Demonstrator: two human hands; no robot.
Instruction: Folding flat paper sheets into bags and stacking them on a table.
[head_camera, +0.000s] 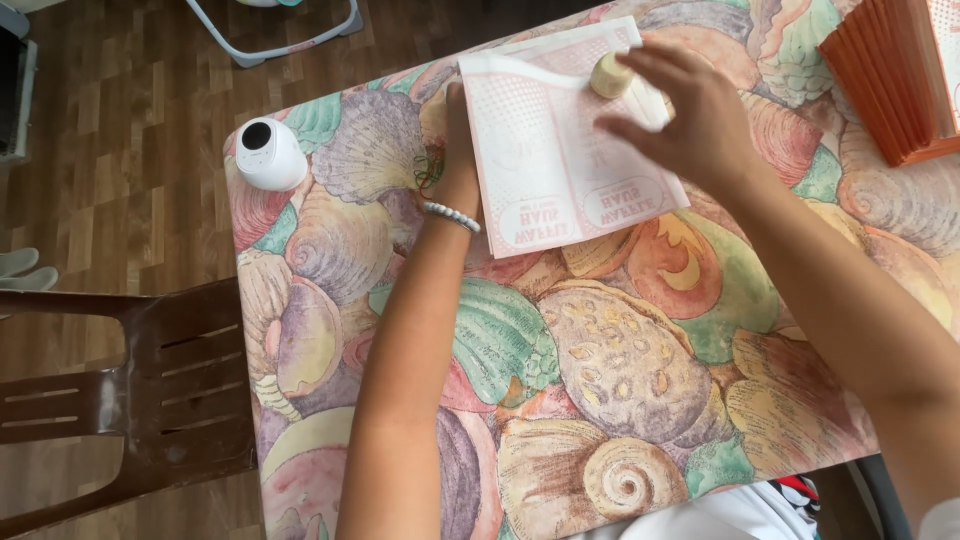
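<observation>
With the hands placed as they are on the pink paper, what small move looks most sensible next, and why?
Probably press the right hand down to flatten the fold. The pink paper sheet lies on the shell-patterned table, its top edge turned over; the left hand pins its left edge, and a small round cream object sits at the right hand's fingertips.

dark wood floor (130, 120), brown slatted chair (130, 400), shell-patterned table (560, 370) in daylight.
</observation>
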